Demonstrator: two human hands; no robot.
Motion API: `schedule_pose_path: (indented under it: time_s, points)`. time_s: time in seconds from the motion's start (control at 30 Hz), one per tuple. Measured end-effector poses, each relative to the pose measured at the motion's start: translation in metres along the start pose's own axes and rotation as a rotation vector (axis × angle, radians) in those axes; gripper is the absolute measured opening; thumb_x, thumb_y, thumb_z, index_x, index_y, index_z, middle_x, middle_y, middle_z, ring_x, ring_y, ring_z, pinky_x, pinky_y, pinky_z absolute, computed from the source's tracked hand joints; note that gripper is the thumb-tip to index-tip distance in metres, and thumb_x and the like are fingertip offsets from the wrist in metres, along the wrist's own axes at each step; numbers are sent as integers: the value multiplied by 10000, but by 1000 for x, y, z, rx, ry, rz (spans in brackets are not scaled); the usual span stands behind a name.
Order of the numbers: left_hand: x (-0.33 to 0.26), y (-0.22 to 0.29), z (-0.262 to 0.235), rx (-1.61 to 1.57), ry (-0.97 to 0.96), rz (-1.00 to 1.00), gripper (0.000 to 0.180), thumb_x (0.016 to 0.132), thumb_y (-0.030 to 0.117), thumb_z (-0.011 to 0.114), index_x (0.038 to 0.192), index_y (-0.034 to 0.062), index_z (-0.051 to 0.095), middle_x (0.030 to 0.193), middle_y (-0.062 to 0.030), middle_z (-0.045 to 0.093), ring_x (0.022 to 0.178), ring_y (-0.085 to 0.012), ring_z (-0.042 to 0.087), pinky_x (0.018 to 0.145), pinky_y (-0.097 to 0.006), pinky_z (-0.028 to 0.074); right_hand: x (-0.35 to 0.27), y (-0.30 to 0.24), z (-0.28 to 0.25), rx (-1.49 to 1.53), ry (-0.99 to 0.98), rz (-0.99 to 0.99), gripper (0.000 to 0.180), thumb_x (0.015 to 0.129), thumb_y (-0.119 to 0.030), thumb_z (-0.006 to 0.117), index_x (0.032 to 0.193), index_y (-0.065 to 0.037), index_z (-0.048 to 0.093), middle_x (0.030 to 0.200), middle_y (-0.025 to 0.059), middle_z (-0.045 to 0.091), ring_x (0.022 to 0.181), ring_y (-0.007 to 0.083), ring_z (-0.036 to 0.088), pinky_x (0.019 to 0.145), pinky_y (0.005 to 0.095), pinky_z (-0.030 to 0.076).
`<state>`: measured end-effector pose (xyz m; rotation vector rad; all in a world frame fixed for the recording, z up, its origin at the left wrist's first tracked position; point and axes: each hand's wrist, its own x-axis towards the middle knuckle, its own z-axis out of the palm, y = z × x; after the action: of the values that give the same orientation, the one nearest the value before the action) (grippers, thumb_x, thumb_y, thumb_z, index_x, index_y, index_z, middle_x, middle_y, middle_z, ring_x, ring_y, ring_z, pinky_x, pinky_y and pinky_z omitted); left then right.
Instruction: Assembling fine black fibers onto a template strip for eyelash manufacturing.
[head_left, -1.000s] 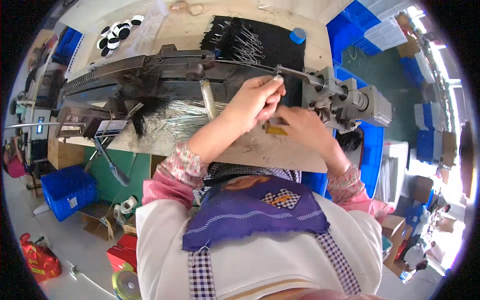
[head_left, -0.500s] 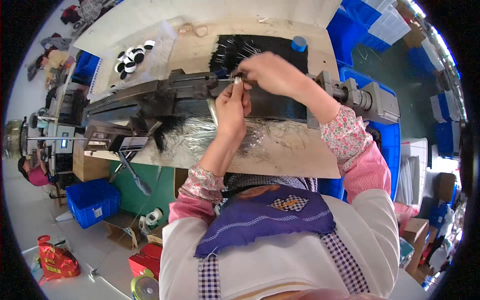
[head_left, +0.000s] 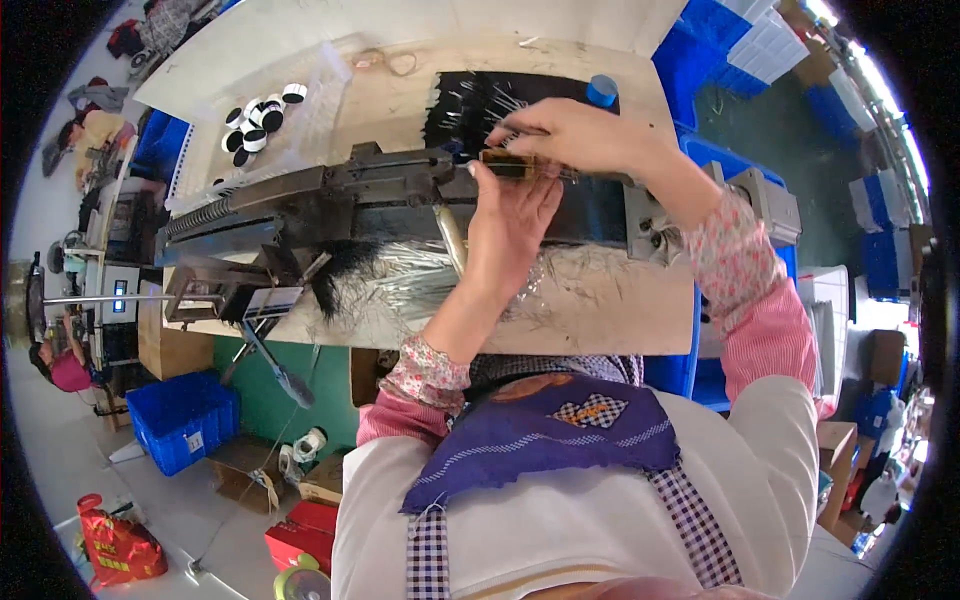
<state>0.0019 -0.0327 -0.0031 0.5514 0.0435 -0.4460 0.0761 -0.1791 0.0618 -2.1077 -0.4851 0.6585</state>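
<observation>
My left hand [head_left: 510, 215] and my right hand [head_left: 570, 135] meet over a small flat brown strip [head_left: 508, 163], each gripping one end of it. They hold it just above the long dark metal machine [head_left: 330, 195] that lies across the wooden bench [head_left: 600, 300]. Behind my hands lies a black mat with thin silvery bristles [head_left: 480, 105]. A tuft of black hair-like fibre [head_left: 345, 275] hangs off the machine's front, beside a spread of shiny silver fibres [head_left: 410, 285].
A clear tray with black and white discs [head_left: 260, 120] sits at the bench's far left. A blue cap [head_left: 601, 90] stands at the far right. Blue crates [head_left: 185, 420] and a red bag [head_left: 115, 545] are on the floor. A motor [head_left: 770, 205] sits at the machine's right end.
Both hands have moved from the machine's right end toward its middle and further back, carrying the small brown strip. The view has shifted with my head.
</observation>
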Motion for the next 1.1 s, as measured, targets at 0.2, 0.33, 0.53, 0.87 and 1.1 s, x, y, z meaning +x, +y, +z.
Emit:
schedule_pose_path:
  time_s: [0.2, 0.33, 0.53, 0.87, 1.1]
  points:
    - [-4, 29, -7, -351, -61, -31, 838, 882, 639, 411, 1259, -108, 368, 1292, -216, 441, 1268, -303, 397, 1073, -402, 343, -26, -11, 6, -753, 664, -77, 382, 855, -230, 577, 1216, -108, 576, 957, 189, 569, 948, 365, 567, 820, 446, 456]
    - [-9, 24, -6, -376, 21, -17, 814, 918, 600, 367, 1319, -107, 317, 1344, -247, 417, 1282, -346, 389, 1113, -423, 286, -30, -20, 58, -745, 572, -491, 424, 707, -54, 607, 1130, -83, 615, 859, 116, 555, 825, 302, 570, 719, 403, 445]
    - [-20, 22, -10, -302, -8, 72, 719, 938, 576, 356, 1275, -58, 383, 1328, -172, 446, 1278, -286, 393, 1119, -409, 274, -19, -6, 28, -445, 572, -307, 142, 752, -125, 667, 888, -113, 708, 747, 45, 595, 753, 224, 597, 724, 352, 403]
    - [-16, 24, -13, -193, -34, 98, 674, 953, 552, 357, 1274, -40, 388, 1294, -159, 458, 1255, -264, 417, 1111, -395, 284, -16, -12, 31, -632, 580, -458, 106, 746, -128, 655, 842, -117, 698, 731, 20, 572, 780, 193, 590, 799, 346, 386]
    - [-16, 27, -13, -236, -48, 55, 669, 954, 555, 344, 1249, -41, 406, 1291, -159, 464, 1245, -262, 427, 1107, -393, 290, -24, -18, 40, -794, 691, -560, 156, 699, -117, 652, 847, -142, 694, 713, 12, 552, 738, 185, 583, 784, 343, 384]
